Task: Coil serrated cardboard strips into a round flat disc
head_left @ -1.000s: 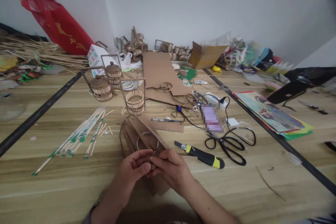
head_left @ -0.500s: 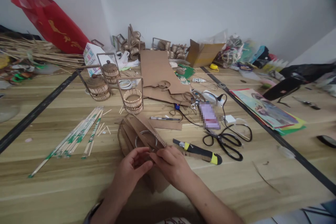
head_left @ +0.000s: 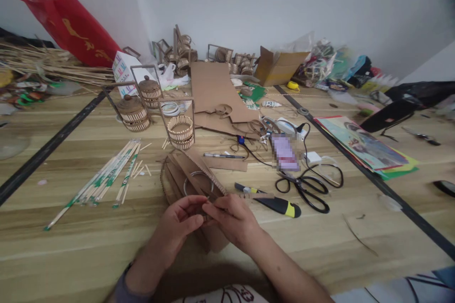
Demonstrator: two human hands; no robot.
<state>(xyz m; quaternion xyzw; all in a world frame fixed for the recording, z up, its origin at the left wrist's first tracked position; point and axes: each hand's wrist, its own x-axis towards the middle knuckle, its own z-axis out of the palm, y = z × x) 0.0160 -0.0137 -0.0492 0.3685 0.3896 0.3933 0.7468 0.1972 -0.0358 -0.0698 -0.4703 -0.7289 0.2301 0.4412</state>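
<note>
Near middle of bench (head_left: 88, 255), over cardboard pieces (head_left: 177, 173), our right hand (head_left: 236, 220) seems pinched on brown strip (head_left: 265, 195); left hand (head_left: 176, 225) curled, grip hidden. Strip overlaps utility knife (head_left: 282, 207): careless tug could snag it.

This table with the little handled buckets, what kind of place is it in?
Probably a craft room or small workshop: there are little slatted buckets with handles, a sheet of cut cardboard, and a utility knife lying near black-handled scissors.
</note>
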